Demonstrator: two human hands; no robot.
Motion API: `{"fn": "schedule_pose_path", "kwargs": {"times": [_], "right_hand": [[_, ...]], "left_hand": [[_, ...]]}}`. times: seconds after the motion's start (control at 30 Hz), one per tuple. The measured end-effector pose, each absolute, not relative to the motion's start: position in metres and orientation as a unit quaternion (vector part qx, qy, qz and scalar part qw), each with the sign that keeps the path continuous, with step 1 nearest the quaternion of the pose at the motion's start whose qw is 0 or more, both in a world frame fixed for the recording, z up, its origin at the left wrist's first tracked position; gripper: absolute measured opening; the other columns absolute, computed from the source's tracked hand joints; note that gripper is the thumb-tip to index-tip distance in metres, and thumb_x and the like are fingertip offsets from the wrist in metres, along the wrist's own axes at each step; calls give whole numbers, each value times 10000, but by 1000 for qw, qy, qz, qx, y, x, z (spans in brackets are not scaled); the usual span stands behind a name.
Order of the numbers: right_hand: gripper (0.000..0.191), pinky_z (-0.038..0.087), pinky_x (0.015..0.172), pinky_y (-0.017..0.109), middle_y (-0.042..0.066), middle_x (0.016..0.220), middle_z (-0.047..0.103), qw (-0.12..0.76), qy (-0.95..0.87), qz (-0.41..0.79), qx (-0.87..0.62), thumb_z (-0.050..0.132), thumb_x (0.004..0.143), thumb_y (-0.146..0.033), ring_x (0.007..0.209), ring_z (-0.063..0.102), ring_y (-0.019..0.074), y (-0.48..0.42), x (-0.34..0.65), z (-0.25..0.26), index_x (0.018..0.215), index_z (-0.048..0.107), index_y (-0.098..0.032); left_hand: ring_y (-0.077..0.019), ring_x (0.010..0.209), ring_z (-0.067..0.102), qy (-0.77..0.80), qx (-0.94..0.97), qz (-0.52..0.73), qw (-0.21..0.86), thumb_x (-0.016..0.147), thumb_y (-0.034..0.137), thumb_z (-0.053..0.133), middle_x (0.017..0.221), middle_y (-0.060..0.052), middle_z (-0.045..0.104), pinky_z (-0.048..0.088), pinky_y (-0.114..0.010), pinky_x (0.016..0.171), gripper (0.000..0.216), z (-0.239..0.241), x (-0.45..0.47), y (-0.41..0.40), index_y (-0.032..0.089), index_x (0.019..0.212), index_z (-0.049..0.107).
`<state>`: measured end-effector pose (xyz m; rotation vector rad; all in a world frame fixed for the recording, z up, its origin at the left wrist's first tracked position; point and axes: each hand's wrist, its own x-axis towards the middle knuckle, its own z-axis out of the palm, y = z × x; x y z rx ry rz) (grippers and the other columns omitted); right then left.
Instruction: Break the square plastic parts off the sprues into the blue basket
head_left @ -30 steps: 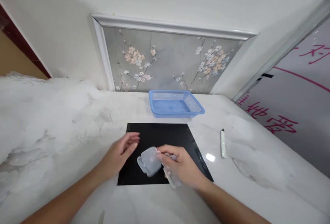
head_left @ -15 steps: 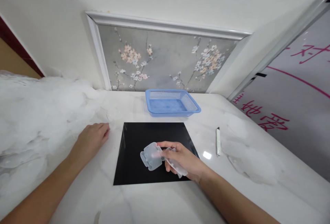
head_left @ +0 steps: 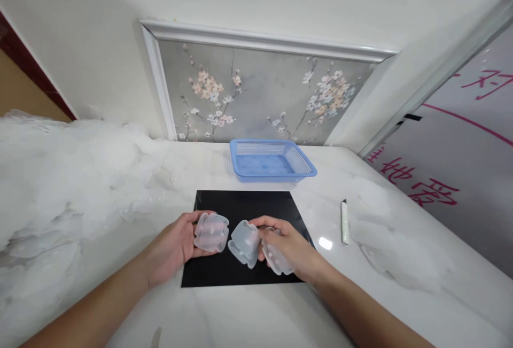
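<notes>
My left hand (head_left: pixel 174 246) holds a translucent white plastic piece (head_left: pixel 211 232) over the left part of a black mat (head_left: pixel 256 206). My right hand (head_left: pixel 290 249) grips two more of these translucent pieces: one (head_left: pixel 244 242) sticks out to the left of its fingers, the other (head_left: pixel 277 260) lies under them. The left-hand piece and the nearest right-hand piece almost touch above the mat.
A large heap of translucent plastic pieces (head_left: pixel 56 177) covers the table's left side. A blue mesh basket (head_left: pixel 272 160) stands behind the mat. A white pen-like stick (head_left: pixel 344 222) and a smaller pile of pieces (head_left: pixel 393 246) lie to the right. A flower-painted panel backs the table.
My left hand went out to the heap on the left and came back holding a plastic piece. It now sits beside the pieces in my right hand.
</notes>
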<state>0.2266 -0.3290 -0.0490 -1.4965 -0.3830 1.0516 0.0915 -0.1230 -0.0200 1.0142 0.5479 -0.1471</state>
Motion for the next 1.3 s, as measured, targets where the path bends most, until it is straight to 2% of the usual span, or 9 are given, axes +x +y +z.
{"fn": "schedule_pose_path", "kwargs": {"times": [0.2, 0.33, 0.5, 0.67, 0.8, 0.9, 1.0, 1.13, 1.3], "right_hand": [[313, 421, 543, 246, -5, 658, 534, 529, -280, 227, -769, 583, 832, -503, 612, 517, 141, -336, 232, -39, 800, 626, -195], [138, 473, 583, 256, -10, 747, 555, 423, -411, 160, -791, 587, 850, -276, 640, 553, 142, -339, 223, -39, 976, 612, -226], [435, 519, 608, 282, 79, 1067, 566, 282, -595, 56, -751, 569, 848, -124, 685, 595, 141, -331, 206, -49, 1264, 528, -243], [228, 520, 728, 324, 99, 1202, 614, 370, -587, 100, -713, 481, 942, -268, 856, 644, 191, -324, 200, -48, 1086, 657, -244], [310, 454, 631, 266, 39, 773, 672, 538, -353, 311, -700, 527, 910, -447, 678, 598, 159, -325, 207, -43, 880, 688, -184], [315, 378, 576, 236, 33, 777, 673, 578, -236, 436, -648, 641, 816, -455, 616, 538, 122, -327, 216, -39, 916, 706, -163], [347, 338, 545, 227, 26, 768, 669, 581, -173, 508, -612, 738, 710, -377, 594, 505, 109, -328, 225, -37, 986, 722, -168], [437, 271, 477, 217, -27, 612, 586, 584, -145, 536, -592, 773, 668, -335, 483, 390, 71, -329, 230, -38, 1070, 707, -177], [483, 281, 475, 212, -28, 622, 590, 600, -144, 543, -570, 800, 654, -374, 473, 388, 61, -331, 230, -41, 1083, 698, -177]], "left_hand": [[-329, 1154, 575, 177, 427, -140, 876, 936, 582, 347, 1258, -150, 607, 415, -519, 1021, 567, -21, 88, -130, 154, 1263, 524], [-345, 1155, 571, 157, 424, -146, 880, 928, 626, 310, 1257, -151, 601, 391, -540, 1030, 618, -19, 86, -130, 160, 1284, 507], [-308, 1113, 597, 155, 428, -147, 878, 922, 636, 323, 1182, -135, 636, 398, -516, 1025, 599, -15, 85, -134, 178, 1255, 517], [-281, 1141, 590, 165, 484, -142, 848, 887, 677, 357, 1195, -136, 643, 395, -455, 1041, 646, -12, 87, -138, 185, 1271, 523], [-299, 1148, 578, 200, 793, 14, 575, 892, 476, 467, 1210, -116, 649, 396, -454, 1043, 440, -18, 88, -110, 217, 1226, 589], [-353, 1321, 419, 194, 950, 111, 219, 846, 213, 420, 1351, -150, 557, 282, -516, 1111, 418, -27, 81, -74, 168, 1212, 617], [-403, 1317, 403, 251, 967, 48, 16, 829, 100, 313, 1398, -221, 492, 381, -562, 983, 517, -31, 72, -49, 82, 1283, 559], [-368, 1112, 558, 248, 966, -12, -65, 823, 62, 272, 1220, -192, 622, 464, -451, 764, 503, -21, 69, -43, 124, 1179, 622], [-356, 811, 613, 273, 960, 51, -43, 856, 211, 356, 739, -124, 686, 418, -459, 769, 355, 2, 77, -52, 169, 901, 706]]}}
